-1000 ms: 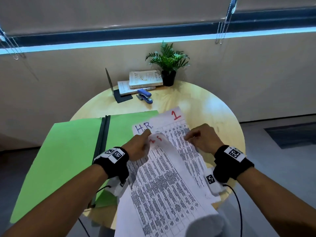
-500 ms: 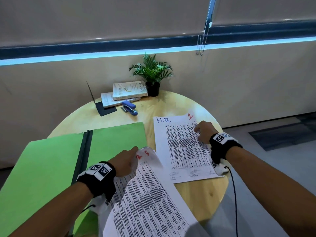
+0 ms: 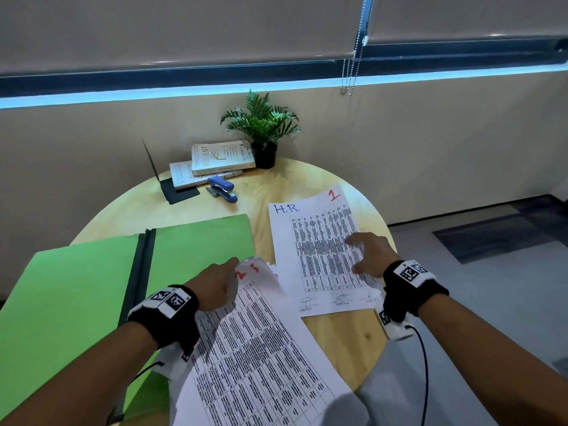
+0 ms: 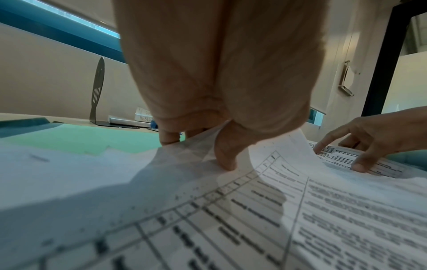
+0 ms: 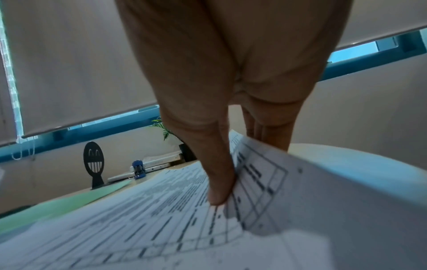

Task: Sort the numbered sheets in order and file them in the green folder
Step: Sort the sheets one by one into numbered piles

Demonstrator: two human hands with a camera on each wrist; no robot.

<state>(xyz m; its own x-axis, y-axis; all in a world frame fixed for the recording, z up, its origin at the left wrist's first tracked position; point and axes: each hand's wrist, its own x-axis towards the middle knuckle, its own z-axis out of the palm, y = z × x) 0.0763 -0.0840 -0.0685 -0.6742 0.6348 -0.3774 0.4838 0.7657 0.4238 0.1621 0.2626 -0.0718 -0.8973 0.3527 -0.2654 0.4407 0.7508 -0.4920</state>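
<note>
The green folder (image 3: 92, 287) lies open on the left of the round table. Sheet 1 (image 3: 316, 241), headed "H.R.", lies flat on the right, apart from the others. My right hand (image 3: 365, 256) rests on its right side with spread fingers, thumb (image 5: 219, 191) pressing the paper; the sheet's edge buckles up beside the thumb. The remaining stack of sheets (image 3: 261, 348) hangs over the near table edge, red digits 2 and 5 showing at its curled top corner. My left hand (image 3: 215, 284) pinches that corner, thumb (image 4: 224, 157) under the lifted top sheet.
At the back of the wooden table (image 3: 347, 339) stand two stacked books (image 3: 215, 164), a blue stapler (image 3: 222, 189), a black bookend (image 3: 172, 186) and a potted plant (image 3: 261, 127). The wall and window blinds rise just behind.
Sheet 1 has slid out from under the stack to the right under my right hand. My left hand has kept its pinch on the stack's curled corner.
</note>
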